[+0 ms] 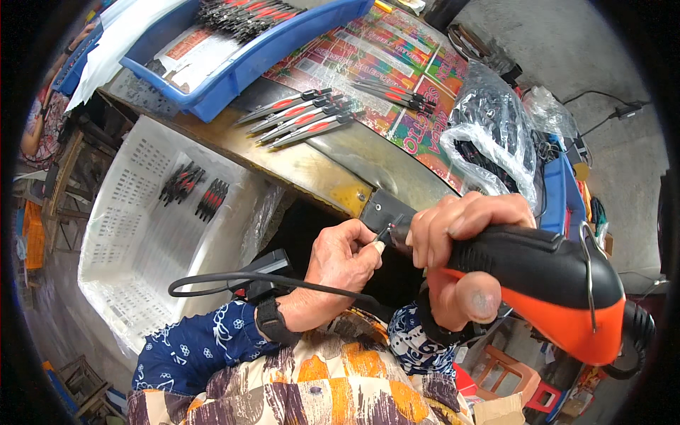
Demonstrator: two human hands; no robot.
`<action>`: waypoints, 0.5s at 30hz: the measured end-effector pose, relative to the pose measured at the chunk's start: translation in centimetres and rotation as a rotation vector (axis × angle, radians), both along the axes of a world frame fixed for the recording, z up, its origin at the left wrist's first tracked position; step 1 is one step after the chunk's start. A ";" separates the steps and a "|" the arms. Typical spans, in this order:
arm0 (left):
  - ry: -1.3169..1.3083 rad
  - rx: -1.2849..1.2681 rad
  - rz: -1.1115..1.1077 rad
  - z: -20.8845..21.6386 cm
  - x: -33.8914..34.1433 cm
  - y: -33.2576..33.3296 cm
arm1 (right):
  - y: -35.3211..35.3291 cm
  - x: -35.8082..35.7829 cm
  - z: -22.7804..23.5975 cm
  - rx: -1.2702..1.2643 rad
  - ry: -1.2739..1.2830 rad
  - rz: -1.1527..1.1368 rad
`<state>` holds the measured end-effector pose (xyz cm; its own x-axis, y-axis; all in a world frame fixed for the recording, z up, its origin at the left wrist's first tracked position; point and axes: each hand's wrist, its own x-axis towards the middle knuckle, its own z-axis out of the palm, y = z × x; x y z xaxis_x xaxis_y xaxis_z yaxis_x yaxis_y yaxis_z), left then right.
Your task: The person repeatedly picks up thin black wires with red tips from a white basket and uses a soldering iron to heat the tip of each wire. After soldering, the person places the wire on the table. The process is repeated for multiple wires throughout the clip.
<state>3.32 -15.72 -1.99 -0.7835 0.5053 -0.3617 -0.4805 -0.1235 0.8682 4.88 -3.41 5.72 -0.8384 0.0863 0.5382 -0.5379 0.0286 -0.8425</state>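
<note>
My right hand [467, 241] is wrapped round a black and orange power tool [545, 283] with a wire hanging hook at its rear end. Its nose points left, toward my left hand [343, 258]. Thumb and fingers of that hand pinch a small dark thin piece [383, 232] close to the tool's nose; most of it is hidden. Both hands are just off the table's edge, beside a dark metal bracket [382, 209]. Beyond them, several slim grey, black and red pointed pieces [301, 117] lie side by side on the metal tabletop [340, 159].
A blue tray [219, 92] on the table holds many similar pieces. More lie in a white perforated crate [127, 234] at left. At right sit a clear plastic bag [492, 120] of dark parts and a blue bin [567, 191]. A black cable [234, 278] crosses my left wrist.
</note>
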 end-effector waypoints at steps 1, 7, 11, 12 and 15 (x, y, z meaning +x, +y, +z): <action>-0.011 0.005 -0.003 0.0 0.0 0.0 | 0.0 0.2 0.1 -0.043 -0.030 -0.013; 0.052 -0.004 -0.018 0.1 -0.1 -0.1 | -0.6 1.6 0.5 -0.053 -0.121 -0.044; 0.116 -0.036 -0.075 0.2 0.0 -0.8 | -1.0 2.9 0.4 -0.113 -0.064 -0.163; 0.162 -0.070 -0.101 0.4 0.1 -1.1 | -0.6 3.1 0.5 -0.182 -0.034 -0.088; 0.446 -0.139 -0.072 0.7 -0.6 -1.7 | 1.7 3.0 0.9 -0.200 0.167 0.275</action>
